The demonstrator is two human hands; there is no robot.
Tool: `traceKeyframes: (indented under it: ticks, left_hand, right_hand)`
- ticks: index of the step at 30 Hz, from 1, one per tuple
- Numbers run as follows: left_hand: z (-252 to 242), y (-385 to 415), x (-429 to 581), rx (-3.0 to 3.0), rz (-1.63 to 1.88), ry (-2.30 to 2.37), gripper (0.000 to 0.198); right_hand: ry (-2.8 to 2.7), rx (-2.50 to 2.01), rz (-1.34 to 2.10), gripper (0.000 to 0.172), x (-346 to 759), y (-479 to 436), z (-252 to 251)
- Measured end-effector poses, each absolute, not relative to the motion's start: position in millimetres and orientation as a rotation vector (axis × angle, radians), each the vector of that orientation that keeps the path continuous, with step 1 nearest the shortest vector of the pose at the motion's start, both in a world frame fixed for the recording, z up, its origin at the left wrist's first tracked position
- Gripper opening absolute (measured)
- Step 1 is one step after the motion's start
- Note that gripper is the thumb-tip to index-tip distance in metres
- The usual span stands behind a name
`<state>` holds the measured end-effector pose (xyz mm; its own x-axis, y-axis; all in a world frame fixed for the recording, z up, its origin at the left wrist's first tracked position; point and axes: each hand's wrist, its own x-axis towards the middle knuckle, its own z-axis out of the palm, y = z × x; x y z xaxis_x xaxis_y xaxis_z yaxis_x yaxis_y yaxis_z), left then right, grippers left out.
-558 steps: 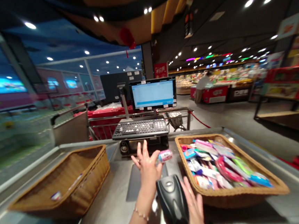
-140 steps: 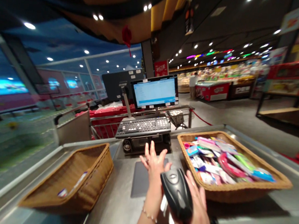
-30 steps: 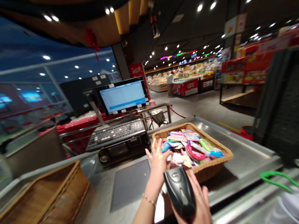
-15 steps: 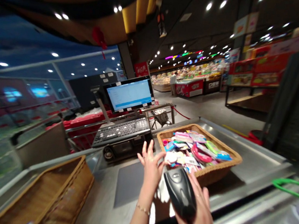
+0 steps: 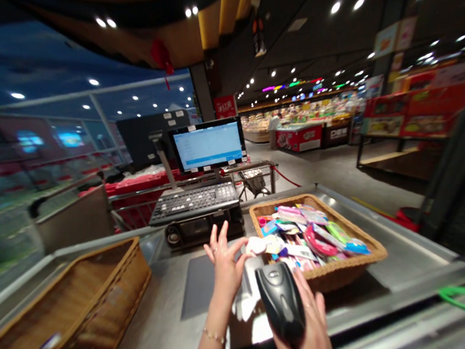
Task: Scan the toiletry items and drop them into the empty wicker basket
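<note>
My right hand (image 5: 312, 328) is wrapped round a black and grey handheld barcode scanner (image 5: 280, 301), its head pointing away from me. Thumb and index finger of my left hand (image 5: 224, 263) pinch a small white item with a rounded end (image 5: 256, 245); its kind is unclear, and the other fingers are spread. White and silvery shapes (image 5: 248, 290) show blurred below it, between the hands. Just beyond, a wicker basket (image 5: 357, 260) is filled with colourful small packaged goods (image 5: 320, 239). The white item is at the basket's near left edge.
Another wicker basket (image 5: 112, 294) stands at the left with a small item in it. Behind the steel counter (image 5: 163, 309) are a keyboard (image 5: 197, 201) and a lit monitor (image 5: 208, 144). A shopping cart (image 5: 256, 179) stands farther back. A green loop (image 5: 460, 297) lies at the right.
My left hand has drawn the white item leftward, away from the filled basket. My right hand holds the scanner in nearly the same place. The whole view has shifted slightly.
</note>
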<state>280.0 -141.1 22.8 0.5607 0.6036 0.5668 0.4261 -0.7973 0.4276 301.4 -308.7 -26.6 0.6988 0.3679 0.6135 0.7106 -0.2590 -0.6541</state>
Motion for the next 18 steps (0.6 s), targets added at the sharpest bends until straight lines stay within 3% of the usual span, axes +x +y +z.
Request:
traceKeyframes:
  ticks: [18]
  left_hand:
    - [17.9,-119.9,260.8,2.522,1.120,0.926,0.023]
  right_hand:
    - [-0.876,-1.852,-0.413,0.057,295.7,-301.7,-21.5]
